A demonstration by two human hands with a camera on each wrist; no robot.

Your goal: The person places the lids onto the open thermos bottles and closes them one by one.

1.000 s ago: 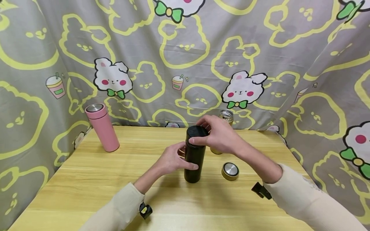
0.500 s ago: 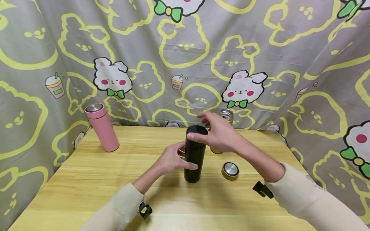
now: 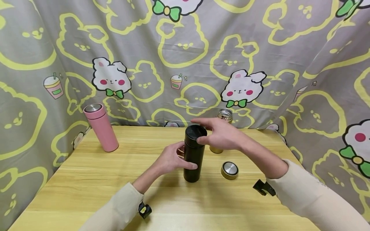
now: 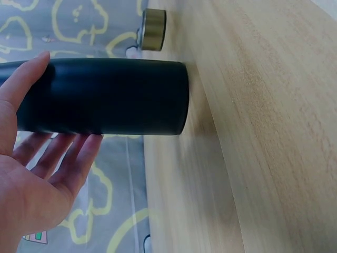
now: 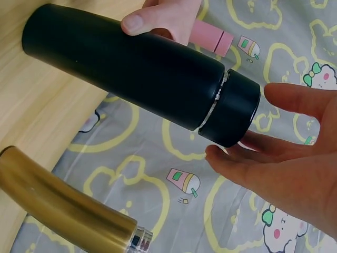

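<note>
with the left hand, gripping the black bottle round its middle, with the thumb across the near side and the fingers round the far side. with the right hand, not clasping anything: just spread loose about the black lid, with the thumb by the near rim. too hard to tell whether touching the lid or a tiny bit off it.

upright on the bench, near the middle, with a thin shiny line just under the lid, so maybe a bit loose there. near it on the right, a gold lid; farther back, a gold bottle with no lid on; well apart on the left, a pink bottle.

likely hard and stiff, so no squashing and not easy to break. maybe a bit heavy, more so if full. smooth, so likely to slip or spin in a weak grip. best to hold round the wide middle, and to pinch the lid by its side, with thumb and fingers across from each other.

reaching in low from the left; reaching in higher from the right, with the arm slanting up to the lid.
</note>
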